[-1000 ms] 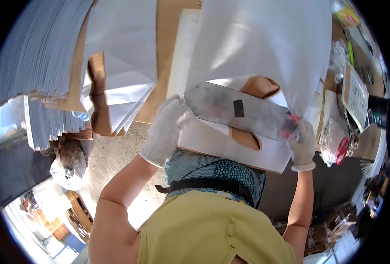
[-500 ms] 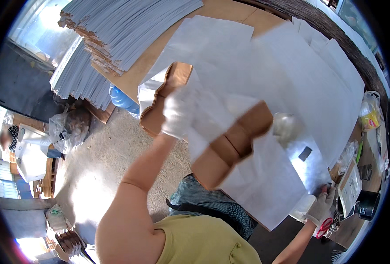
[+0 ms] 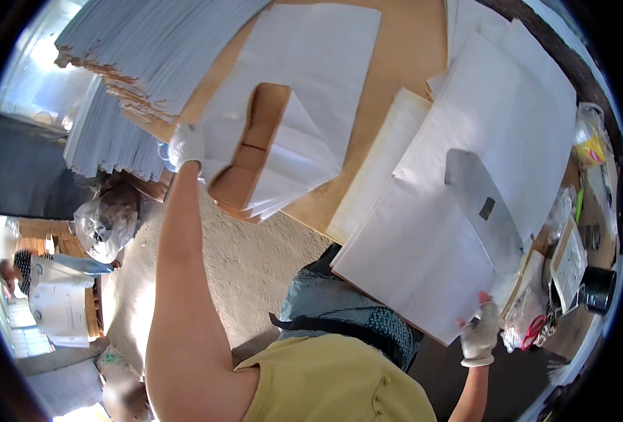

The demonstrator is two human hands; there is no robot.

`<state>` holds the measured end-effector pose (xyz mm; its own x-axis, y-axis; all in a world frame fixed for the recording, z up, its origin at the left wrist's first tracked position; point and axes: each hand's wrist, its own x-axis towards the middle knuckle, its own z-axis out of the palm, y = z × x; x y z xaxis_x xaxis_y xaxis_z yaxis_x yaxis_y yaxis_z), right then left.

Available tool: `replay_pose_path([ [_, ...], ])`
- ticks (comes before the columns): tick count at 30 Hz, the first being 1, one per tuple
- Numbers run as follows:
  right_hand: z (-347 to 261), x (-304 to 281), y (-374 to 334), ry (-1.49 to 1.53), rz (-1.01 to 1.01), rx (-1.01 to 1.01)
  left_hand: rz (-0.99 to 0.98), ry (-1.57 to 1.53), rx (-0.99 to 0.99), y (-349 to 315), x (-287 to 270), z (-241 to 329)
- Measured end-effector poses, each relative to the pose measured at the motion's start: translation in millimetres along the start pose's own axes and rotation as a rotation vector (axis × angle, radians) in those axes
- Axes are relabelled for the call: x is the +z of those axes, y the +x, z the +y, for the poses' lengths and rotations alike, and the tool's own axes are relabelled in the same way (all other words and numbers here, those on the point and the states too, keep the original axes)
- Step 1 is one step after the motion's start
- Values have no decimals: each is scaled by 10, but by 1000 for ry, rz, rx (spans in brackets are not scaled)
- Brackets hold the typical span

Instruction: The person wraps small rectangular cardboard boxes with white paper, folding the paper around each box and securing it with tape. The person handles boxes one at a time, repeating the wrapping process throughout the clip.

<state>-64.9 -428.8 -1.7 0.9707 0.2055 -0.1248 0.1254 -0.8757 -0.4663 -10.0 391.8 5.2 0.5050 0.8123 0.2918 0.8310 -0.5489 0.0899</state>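
Observation:
My left hand, in a white glove, is at the table's left edge, beside a folded brown-and-white paper piece. Its fingers are too blurred to read. The piece lies on a large white sheet, brown side showing along a curved strip, with white layers fanned beside it. My right hand, also gloved, hovers at the near right corner of a stack of white sheets. Its thumb and finger, reddish at the tips, are apart. On the stack lies a flat grey curved template with a small dark rectangle.
Tall stacks of paper sheets fill the far left. Red-handled scissors, a clear plastic bag and a black cup sit at the right. A filled plastic bag stands left, near another person.
My left hand has moved left, off the brown piece. The second brown piece no longer shows separately, and the right stack and template are uncovered. My right hand has shifted left toward the stack's corner.

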Motion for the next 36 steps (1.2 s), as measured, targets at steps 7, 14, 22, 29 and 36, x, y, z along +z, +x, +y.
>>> replay_pose_path([
  [7, -395, -347, -248, -547, -259, -355, -130, -609, 1033, -1758, -1135, 1570],
  [14, -494, -835, 63, -317, -71, -259, -737, -665, 1664, -2479, -577, 2001],
  [22, 102, -304, 458, 922, 791, 244, -713, -1064, 828, -2969, -506, 2357],
  [29, 155, 305, 628, 727, 890, 390, -559, -934, 635, -3216, -404, 2525],
  [36, 388, 325, 997, 265, 564, 358, -103, -823, 830, -2879, 125, 2329],
])
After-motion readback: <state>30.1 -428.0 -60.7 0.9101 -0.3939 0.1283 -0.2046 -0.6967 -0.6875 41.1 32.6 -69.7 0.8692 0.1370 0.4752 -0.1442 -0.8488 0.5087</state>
